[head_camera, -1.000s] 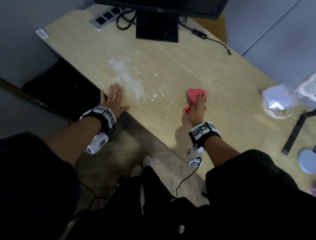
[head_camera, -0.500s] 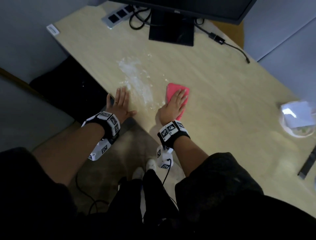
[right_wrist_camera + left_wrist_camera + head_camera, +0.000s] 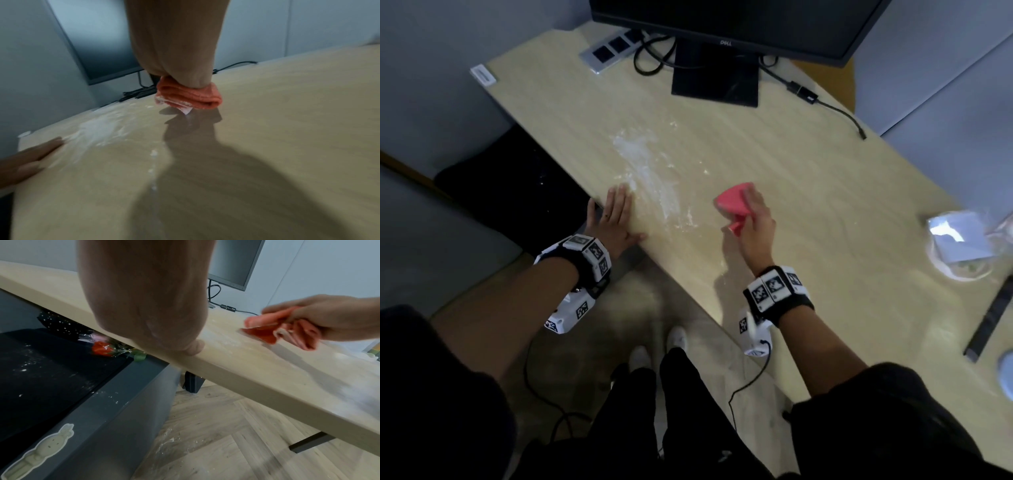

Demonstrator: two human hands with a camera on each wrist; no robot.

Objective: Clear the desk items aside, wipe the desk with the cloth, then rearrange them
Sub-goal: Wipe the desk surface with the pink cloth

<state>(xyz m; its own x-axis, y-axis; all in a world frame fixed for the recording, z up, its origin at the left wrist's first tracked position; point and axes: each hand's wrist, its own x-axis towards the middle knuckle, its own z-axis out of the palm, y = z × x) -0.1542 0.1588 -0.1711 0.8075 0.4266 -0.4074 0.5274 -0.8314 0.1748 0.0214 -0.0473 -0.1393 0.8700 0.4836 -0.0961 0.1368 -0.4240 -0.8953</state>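
Step in hand: wiping, I judge. The items look already cleared to the right end of the desk (image 3: 825, 212). The right hand (image 3: 756, 226) is grasping the pink cloth (image 3: 732, 205), folded and bunched, fingers curled round it. In the right wrist view the cloth hangs a little above the desk w/ its shadow under it, so it seems lifted, not pressing. It is near the middle of the desk, to the right of the white powder (image 3: 650, 171).

The left hand (image 3: 614, 219) lies flat on the front edge of the desk, fingers straight, grip released, holding nothing. Its fingertips are just beside the powder streak.

The powder is mostly there: a thick patch towards the monitor (image 3: 722, 31), a streak running to the front edge, plus small specks btw. the streak and the cloth. So the wiping is far from done, and the rearranging is not yet started.

Next move, I think: put the cloth down flat on the desk and sweep across the powder w/ firm pressure. Risk: the powder is close to the edge, so it may fall on the floor; some white specks lie already there in the left wrist view.
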